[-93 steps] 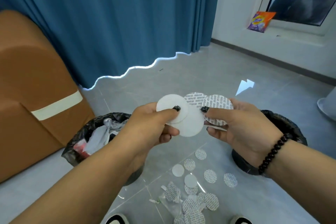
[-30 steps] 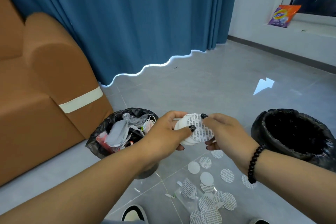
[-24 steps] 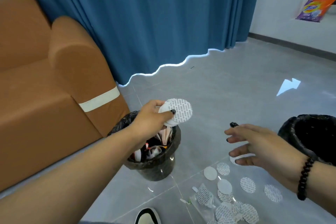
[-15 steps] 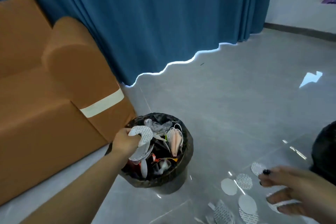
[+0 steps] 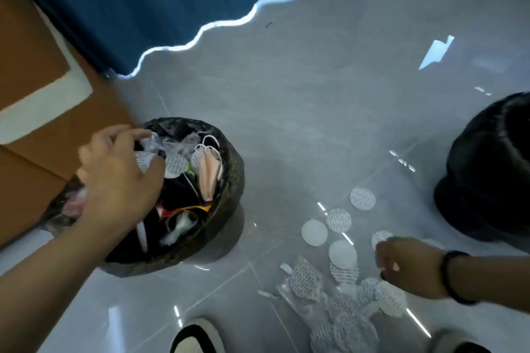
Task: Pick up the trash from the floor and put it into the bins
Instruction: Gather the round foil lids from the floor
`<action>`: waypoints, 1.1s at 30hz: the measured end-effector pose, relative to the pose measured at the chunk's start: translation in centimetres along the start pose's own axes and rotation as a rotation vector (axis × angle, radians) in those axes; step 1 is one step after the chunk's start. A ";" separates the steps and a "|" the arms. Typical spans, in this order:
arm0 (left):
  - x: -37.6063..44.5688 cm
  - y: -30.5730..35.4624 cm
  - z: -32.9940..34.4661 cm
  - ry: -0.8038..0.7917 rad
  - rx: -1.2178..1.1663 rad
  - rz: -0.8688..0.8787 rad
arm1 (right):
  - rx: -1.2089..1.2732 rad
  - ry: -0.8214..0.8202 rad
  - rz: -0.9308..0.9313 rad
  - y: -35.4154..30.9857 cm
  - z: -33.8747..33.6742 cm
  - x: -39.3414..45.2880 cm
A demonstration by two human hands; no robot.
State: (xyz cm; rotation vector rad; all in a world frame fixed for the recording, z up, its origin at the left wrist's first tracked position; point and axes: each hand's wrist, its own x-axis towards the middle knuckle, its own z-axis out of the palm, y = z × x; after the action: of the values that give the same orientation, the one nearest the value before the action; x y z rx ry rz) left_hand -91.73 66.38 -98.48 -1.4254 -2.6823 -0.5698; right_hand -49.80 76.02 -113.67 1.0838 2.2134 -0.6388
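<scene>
- No brand readable; round seals (image 5: 338,219) carry fine print, too blurry to read.
- Left hand (image 5: 114,180) over the full bin (image 5: 229,180) at 9 o'clock, fingers loosely spread, holding nothing; a printed seal (image 5: 176,165) lies on the trash just by its thumb.
- Right hand (image 5: 407,264) at 4 o'clock, low over the seals on the floor; fingers curled, can't tell if pinching one.
- 2 bins: 2nd, black-lined bin (image 5: 487,169), at 3 o'clock.
- Seals on floor: approx. a dozen plus, pile overlaps, some in a clear bag (image 5: 301,286).
- 1 pink mask (image 5: 209,175) in full bin.
</scene>
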 end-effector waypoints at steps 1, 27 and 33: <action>-0.5 1.1 0.3 -0.001 -0.003 0.085 | 0.003 -0.007 -0.020 -1.4 -0.7 1.4; -14.2 8.1 17.8 -1.273 0.510 1.004 | -0.138 -0.125 -0.141 -3.4 3.4 3.2; -13.5 9.4 19.0 -1.218 0.619 1.057 | -0.042 -0.028 -0.228 -5.3 0.6 2.2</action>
State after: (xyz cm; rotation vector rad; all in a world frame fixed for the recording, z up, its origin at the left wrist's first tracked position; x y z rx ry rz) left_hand -74.01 66.94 -116.25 -2.9627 -1.5393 1.4008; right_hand -55.03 73.91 -114.74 0.8036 2.3346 -0.6953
